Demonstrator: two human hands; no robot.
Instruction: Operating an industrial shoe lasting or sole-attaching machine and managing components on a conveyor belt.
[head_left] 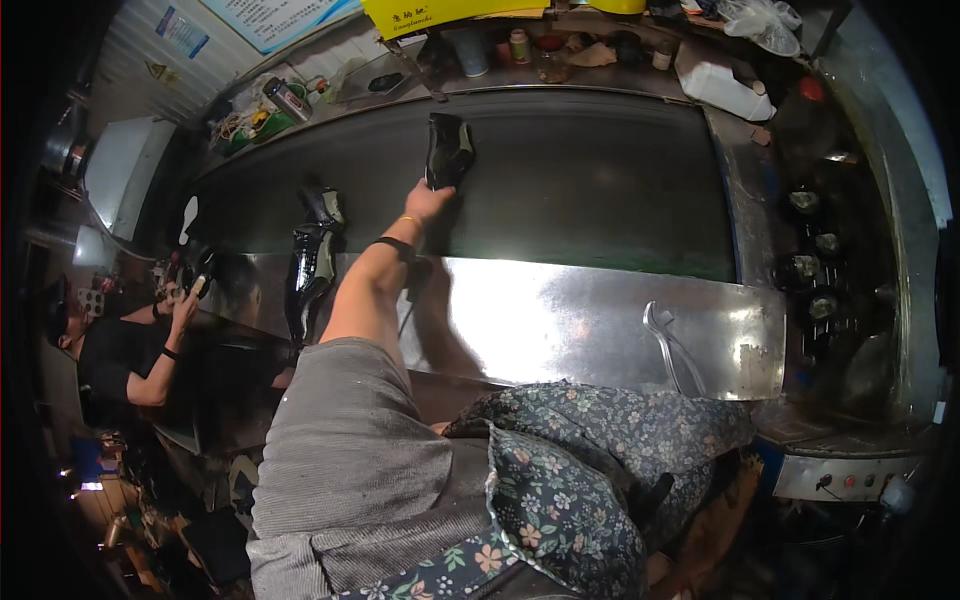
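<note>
My left hand [432, 199] reaches forward over a dark conveyor belt [590, 180], its fingers closed round the near end of a glossy black shoe [446, 150]. This shoe lies on its side with its greyish sole facing right. To the left, another black shoe [322, 207] rests at the belt's near side. A tall shiny black boot [310, 272] with a grey sole lies just nearer, across the steel ledge [590, 300]. My right hand does not show; the flowered apron [570, 480] fills the lower right.
A bent metal hand tool [672, 345] lies on the ledge. At left, a co-worker [130, 350] handles a dark item beside the belt. A white sole-shaped piece [189, 219] is at the belt's left end. A white jug [722, 85] and several containers line the back shelf.
</note>
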